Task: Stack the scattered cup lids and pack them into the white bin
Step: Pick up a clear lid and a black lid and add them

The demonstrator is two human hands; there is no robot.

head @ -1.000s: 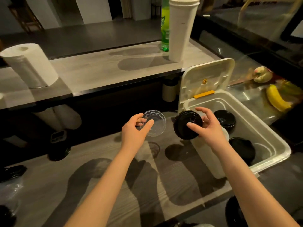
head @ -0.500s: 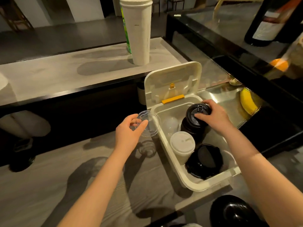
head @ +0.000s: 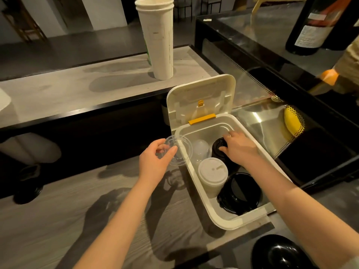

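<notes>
1. The left hand [head: 156,162] sits at centre frame and holds a clear lid [head: 179,150] by its left edge. The thumb lies on the near side and the fingertips [head: 160,143] curl over the far side, in a narrow pinch.
2. The rest of the clear lid sticks out to the right of those fingers. It is tilted and overlaps the left rim of the white bin [head: 223,223].
3. The right hand [head: 240,148] is down inside the bin, right of centre. Its fingers are curled over the top of a black lid stack [head: 217,146], with the thumb on the near edge and the other fingers over the far edge.
4. Most of that stack is hidden under the palm; only its left part shows.
5. Also in the bin are clear dome lids [head: 201,150] just left of the black stack, a white lid stack [head: 212,172] in front of them, and more black lids [head: 240,194] at the near end.
6. The bin's hinged cover [head: 200,96] stands open behind it.
7. A tall stack of paper cups [head: 158,39] stands on the counter at upper centre.
</notes>
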